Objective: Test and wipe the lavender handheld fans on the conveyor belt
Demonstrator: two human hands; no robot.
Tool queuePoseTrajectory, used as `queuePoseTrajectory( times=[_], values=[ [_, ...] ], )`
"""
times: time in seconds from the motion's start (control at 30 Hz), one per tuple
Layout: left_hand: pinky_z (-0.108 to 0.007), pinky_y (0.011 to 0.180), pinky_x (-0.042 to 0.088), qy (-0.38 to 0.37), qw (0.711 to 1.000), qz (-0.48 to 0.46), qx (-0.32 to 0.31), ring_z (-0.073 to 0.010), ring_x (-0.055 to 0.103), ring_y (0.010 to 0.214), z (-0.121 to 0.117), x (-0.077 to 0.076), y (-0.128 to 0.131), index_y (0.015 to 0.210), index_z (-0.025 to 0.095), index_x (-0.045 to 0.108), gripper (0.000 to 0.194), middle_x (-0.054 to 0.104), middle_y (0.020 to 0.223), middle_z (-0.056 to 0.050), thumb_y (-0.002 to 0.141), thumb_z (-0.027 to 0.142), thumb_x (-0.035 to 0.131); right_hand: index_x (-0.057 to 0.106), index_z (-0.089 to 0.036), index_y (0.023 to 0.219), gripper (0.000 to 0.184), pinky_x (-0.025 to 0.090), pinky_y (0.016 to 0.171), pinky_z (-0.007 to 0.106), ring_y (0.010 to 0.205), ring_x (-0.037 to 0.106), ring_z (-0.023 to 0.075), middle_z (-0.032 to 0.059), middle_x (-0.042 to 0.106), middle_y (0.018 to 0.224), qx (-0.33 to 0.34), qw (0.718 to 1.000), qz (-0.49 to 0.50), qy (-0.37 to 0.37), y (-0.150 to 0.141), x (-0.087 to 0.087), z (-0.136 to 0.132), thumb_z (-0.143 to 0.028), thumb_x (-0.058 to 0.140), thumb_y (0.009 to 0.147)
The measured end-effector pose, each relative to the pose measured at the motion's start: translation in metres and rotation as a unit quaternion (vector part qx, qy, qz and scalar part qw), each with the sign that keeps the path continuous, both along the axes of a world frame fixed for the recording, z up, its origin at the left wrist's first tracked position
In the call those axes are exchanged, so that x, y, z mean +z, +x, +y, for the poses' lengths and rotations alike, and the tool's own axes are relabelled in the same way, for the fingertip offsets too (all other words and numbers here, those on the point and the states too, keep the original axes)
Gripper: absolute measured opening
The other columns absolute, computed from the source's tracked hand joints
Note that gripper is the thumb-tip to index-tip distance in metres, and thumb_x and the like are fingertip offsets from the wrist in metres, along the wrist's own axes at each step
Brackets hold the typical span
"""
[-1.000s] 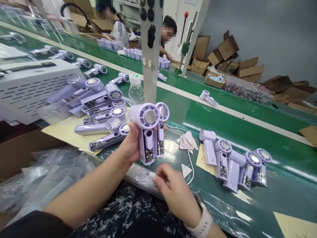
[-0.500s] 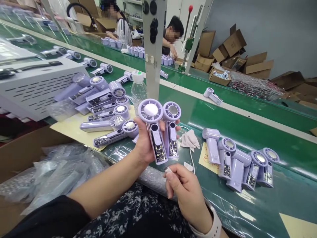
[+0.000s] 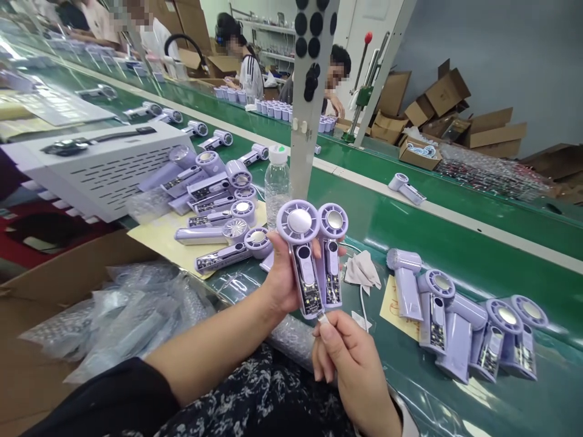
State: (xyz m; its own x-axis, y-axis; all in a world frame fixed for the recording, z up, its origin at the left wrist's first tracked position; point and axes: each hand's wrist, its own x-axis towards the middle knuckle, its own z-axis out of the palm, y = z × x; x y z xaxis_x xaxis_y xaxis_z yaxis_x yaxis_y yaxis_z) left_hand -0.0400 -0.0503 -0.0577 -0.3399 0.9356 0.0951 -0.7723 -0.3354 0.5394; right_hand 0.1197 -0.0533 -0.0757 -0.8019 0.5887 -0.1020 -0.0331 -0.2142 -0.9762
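Note:
Two lilac handheld fans (image 3: 304,267) stand side by side in my left hand (image 3: 283,280), whose fingers wrap round their handles. Their round heads point up, and dark circuit boards show on the handle fronts. Just below them, my right hand (image 3: 350,358) is closed, thumb and forefinger pinching a small white cable plug (image 3: 323,318). The plug's tip is at the bottom end of the nearer fan; I cannot tell if it is inserted. A white cable (image 3: 363,300) runs behind my right hand, passing a crumpled white cloth (image 3: 362,270).
Several more fans lie on yellow paper (image 3: 150,233) at left and in a row (image 3: 455,346) at right. A clear bottle (image 3: 277,182) stands behind my left hand, near a metal post (image 3: 310,121). Bubble-wrap bags (image 3: 136,315) fill a carton at lower left. People work across the green line.
My right hand has risen towards the fans, bringing the plug to the nearer handle's bottom. The whole view has shifted, with things appearing further right and lower.

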Motion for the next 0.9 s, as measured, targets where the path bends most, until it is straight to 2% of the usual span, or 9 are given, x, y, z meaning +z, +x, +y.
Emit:
queuePoseTrajectory(
  times=[0.13,0.27,0.47,0.63,0.73,0.8,0.87,0.9],
  values=[
    [-0.041,0.084,0.062,0.001,1.0,-0.011,-0.009,-0.031,0.073,0.103,-0.002,0.004,-0.001,0.066,0.017,0.063,0.071,0.076,0.111,-0.011,0.057,0.087,0.071,0.057,-0.02,0.077,0.042,0.039,0.053,0.024,0.047,0.048,0.0111,-0.0076,0.044,0.046,0.035,0.999,-0.021,0.023,0.003,-0.001,0.003,-0.055,0.057,0.099],
    [-0.046,0.089,0.061,-0.003,1.0,-0.004,-0.011,-0.0347,0.071,0.11,-0.003,0.006,0.001,0.065,0.017,0.061,0.072,0.075,0.112,-0.012,0.056,0.088,0.07,0.058,-0.02,0.08,0.043,0.041,0.051,0.024,0.045,0.048,0.0111,-0.0083,0.043,0.046,0.006,1.0,-0.013,-0.001,0.0,-0.002,-0.002,-0.059,0.058,0.098],
    [-0.034,0.078,0.062,0.0,0.996,0.055,0.075,-0.0291,0.073,0.1,-0.001,0.005,0.01,0.064,0.016,0.066,0.074,0.076,0.109,-0.01,0.057,0.09,0.067,0.056,-0.02,0.081,0.043,0.031,0.041,0.019,0.037,0.04,0.0079,-0.0115,0.037,0.044,-0.073,0.992,0.046,-0.09,-0.009,-0.007,-0.014,-0.06,0.058,0.097],
    [-0.034,0.082,0.062,0.008,0.994,0.075,0.076,-0.0296,0.073,0.099,0.001,0.003,0.014,0.061,0.015,0.068,0.076,0.077,0.105,-0.012,0.055,0.09,0.067,0.058,-0.019,0.085,0.042,0.035,0.045,0.021,0.039,0.043,0.0096,-0.011,0.038,0.045,-0.043,0.996,0.036,-0.076,-0.007,-0.014,-0.011,-0.058,0.054,0.1],
    [-0.038,0.086,0.062,0.008,0.998,0.045,0.053,-0.0309,0.074,0.1,0.002,0.003,0.01,0.06,0.014,0.067,0.075,0.077,0.103,-0.013,0.055,0.089,0.068,0.06,-0.02,0.086,0.04,0.043,0.058,0.025,0.053,0.053,0.0131,-0.0053,0.051,0.055,-0.043,0.999,0.003,0.013,-0.004,-0.012,-0.006,-0.054,0.048,0.104],
    [-0.038,0.085,0.063,0.006,0.999,-0.007,0.032,-0.0294,0.075,0.095,0.002,0.003,0.006,0.061,0.015,0.065,0.072,0.077,0.101,-0.012,0.057,0.087,0.071,0.062,-0.02,0.086,0.035,0.047,0.075,0.028,0.079,0.062,0.017,0.0028,0.065,0.081,-0.039,0.991,-0.016,0.124,-0.002,-0.008,-0.003,-0.048,0.049,0.104],
    [-0.037,0.082,0.063,0.002,0.998,-0.054,0.011,-0.0273,0.076,0.092,0.002,0.003,0.002,0.061,0.015,0.064,0.069,0.077,0.102,-0.013,0.058,0.083,0.074,0.061,-0.021,0.084,0.033,0.045,0.088,0.03,0.1,0.062,0.0202,0.0064,0.066,0.104,-0.035,0.977,-0.015,0.209,-0.001,-0.004,0.0,-0.044,0.049,0.104],
    [-0.037,0.08,0.064,0.001,0.998,-0.065,0.005,-0.0265,0.076,0.091,0.001,0.003,0.001,0.062,0.015,0.064,0.068,0.077,0.103,-0.013,0.058,0.082,0.075,0.061,-0.021,0.083,0.032,0.045,0.088,0.03,0.102,0.062,0.0205,0.0061,0.065,0.105,-0.041,0.973,-0.014,0.228,0.0,-0.003,0.001,-0.043,0.048,0.104]
  ],
)
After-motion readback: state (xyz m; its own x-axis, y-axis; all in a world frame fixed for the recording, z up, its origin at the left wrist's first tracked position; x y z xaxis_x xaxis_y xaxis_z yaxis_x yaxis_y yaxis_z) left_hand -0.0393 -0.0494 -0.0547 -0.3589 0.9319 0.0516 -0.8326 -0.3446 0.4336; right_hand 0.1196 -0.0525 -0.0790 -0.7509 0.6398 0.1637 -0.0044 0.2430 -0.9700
